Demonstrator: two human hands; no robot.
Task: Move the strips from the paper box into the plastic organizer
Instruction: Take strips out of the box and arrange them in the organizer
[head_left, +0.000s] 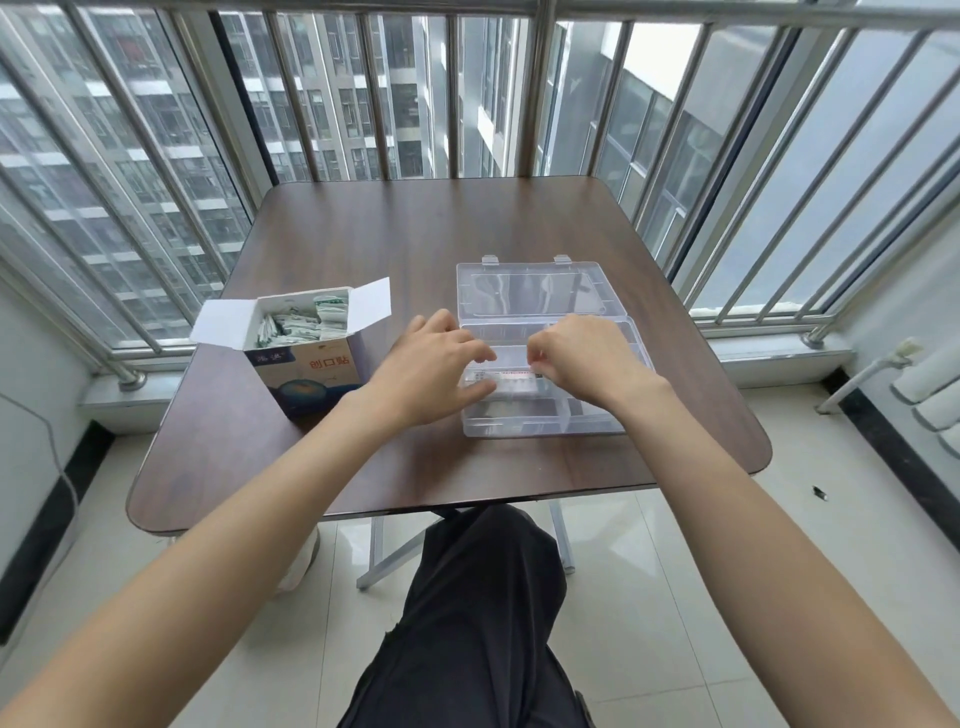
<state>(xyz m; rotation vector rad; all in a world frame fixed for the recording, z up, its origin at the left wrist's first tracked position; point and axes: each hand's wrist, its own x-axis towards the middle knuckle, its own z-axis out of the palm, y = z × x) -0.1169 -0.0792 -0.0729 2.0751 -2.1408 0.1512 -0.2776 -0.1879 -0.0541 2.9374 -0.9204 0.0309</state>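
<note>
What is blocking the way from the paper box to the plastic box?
Nothing visible. The paper box stands open with strips inside, and the plastic organizer lies beside it, lid flipped back. Only bare table lies between them; both hands are over the organizer.

- One paper box (306, 358) is seen on the table, its flaps open.
- One clear plastic organizer (540, 410) is seen, with one lid (530, 288) folded back and two latches on that lid's far edge.
- Many strips (298, 325) are packed in the paper box; an exact number cannot be counted.
- One strip (511, 382) is seen in the organizer, between the hands.
- Two hands are counted: one left hand (434, 364) and one right hand (582, 358).
- One table (415, 234) is seen.
</note>
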